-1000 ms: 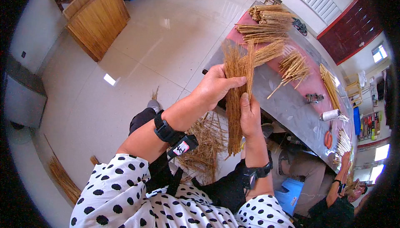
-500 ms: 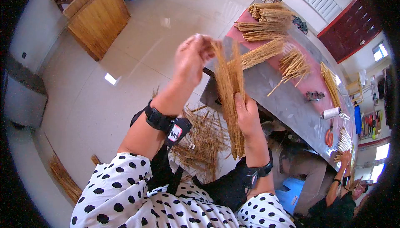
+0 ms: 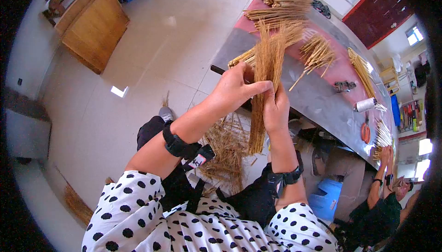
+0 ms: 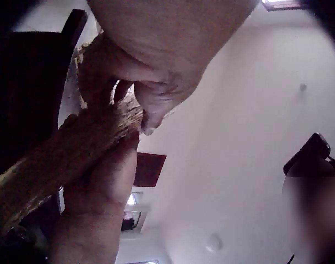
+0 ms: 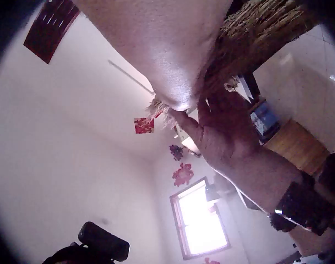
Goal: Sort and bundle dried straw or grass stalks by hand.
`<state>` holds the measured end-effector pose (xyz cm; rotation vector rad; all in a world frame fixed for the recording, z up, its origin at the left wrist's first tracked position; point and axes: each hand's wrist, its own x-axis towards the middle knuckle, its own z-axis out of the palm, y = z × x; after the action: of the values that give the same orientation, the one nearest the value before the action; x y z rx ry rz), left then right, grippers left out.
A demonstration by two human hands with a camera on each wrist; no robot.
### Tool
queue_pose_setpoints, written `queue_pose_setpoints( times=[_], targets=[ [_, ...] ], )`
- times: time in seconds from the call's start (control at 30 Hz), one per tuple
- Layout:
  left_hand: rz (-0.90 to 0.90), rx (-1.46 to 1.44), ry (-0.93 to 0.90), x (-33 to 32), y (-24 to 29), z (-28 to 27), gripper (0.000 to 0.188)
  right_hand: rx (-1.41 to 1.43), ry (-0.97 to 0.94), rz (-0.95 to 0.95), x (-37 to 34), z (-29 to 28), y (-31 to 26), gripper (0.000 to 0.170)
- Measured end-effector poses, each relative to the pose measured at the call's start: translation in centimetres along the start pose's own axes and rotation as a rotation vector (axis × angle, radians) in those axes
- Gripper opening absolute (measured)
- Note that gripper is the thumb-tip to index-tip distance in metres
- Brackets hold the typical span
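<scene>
Black-dotted white sleeves (image 3: pixel 133 201), black wrist straps (image 3: pixel 177 142)

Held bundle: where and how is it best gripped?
I'd grip the bundle round its middle, left hand and right hand from opposite sides: its body is long and narrow, while its far end splays into loose wisps.

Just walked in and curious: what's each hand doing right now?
Left hand: holding the straw bundle.
Right hand: holding the same bundle, lower down.

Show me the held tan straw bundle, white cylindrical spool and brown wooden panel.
Held tan straw bundle (image 3: pixel 258 121), head view: lower part.
White cylindrical spool (image 3: pixel 365 104), head view: rounded side.
Brown wooden panel (image 3: pixel 95 33), head view: flat face.
</scene>
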<state>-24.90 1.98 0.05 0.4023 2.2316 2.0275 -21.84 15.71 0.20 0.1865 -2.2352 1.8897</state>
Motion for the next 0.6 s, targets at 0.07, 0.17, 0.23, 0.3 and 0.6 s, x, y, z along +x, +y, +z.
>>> queue_pose_setpoints(
  times=[0.07,0.17,0.23,0.3,0.6],
  targets=[
    [-0.051,0.057,0.029,-0.4,1.4,-0.4,0.03,-0.042,-0.024,0.05,0.0,-0.2,0.1,0.035],
    [-0.022,0.112,0.12,-0.4,1.7,-0.5,0.024,-0.14,-0.056,0.041,-0.2,-0.3,0.0,0.033],
    [0.057,0.113,0.188,-0.3,1.5,-0.7,0.021,-0.193,-0.07,-0.016,-0.2,-0.3,0.0,0.032],
    [0.008,0.147,0.117,-0.3,1.3,-1.1,0.025,-0.11,-0.093,-0.03,-0.1,-0.2,0.1,0.032],
    [-0.091,-0.354,0.046,-0.9,3.1,-1.5,0.028,0.006,-0.108,-0.015,0.1,-0.2,0.4,0.031]
  ],
)
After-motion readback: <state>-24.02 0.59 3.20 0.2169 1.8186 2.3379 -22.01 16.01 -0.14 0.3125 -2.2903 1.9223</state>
